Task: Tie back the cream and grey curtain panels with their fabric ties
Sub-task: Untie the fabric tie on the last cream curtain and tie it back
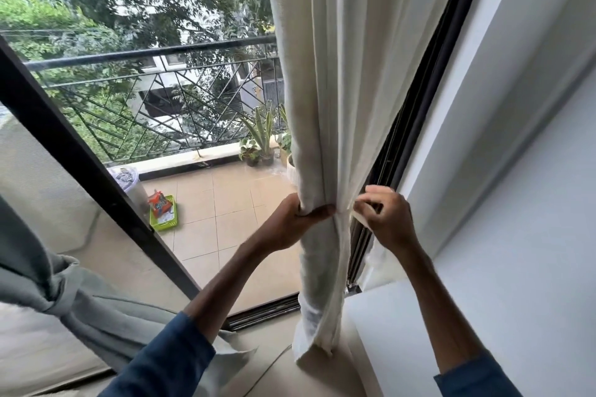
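Observation:
The cream curtain panel (335,80) hangs in the middle, gathered into a narrow bundle. My left hand (292,219) grips the bundle from its left side, fingers curled round the folds. My right hand (385,216) pinches a strip of cream fabric (360,217), apparently the tie, just right of the bundle by the dark window frame. At the lower left the grey curtain panel (38,271) is bunched with a grey tie (66,293) knotted round it.
A dark sliding-door frame (80,164) runs diagonally on the left. A white wall (516,171) and a white ledge (387,316) stand at the right. Outside lie a tiled balcony, a black railing (154,51), potted plants (261,145) and a green tray (164,213).

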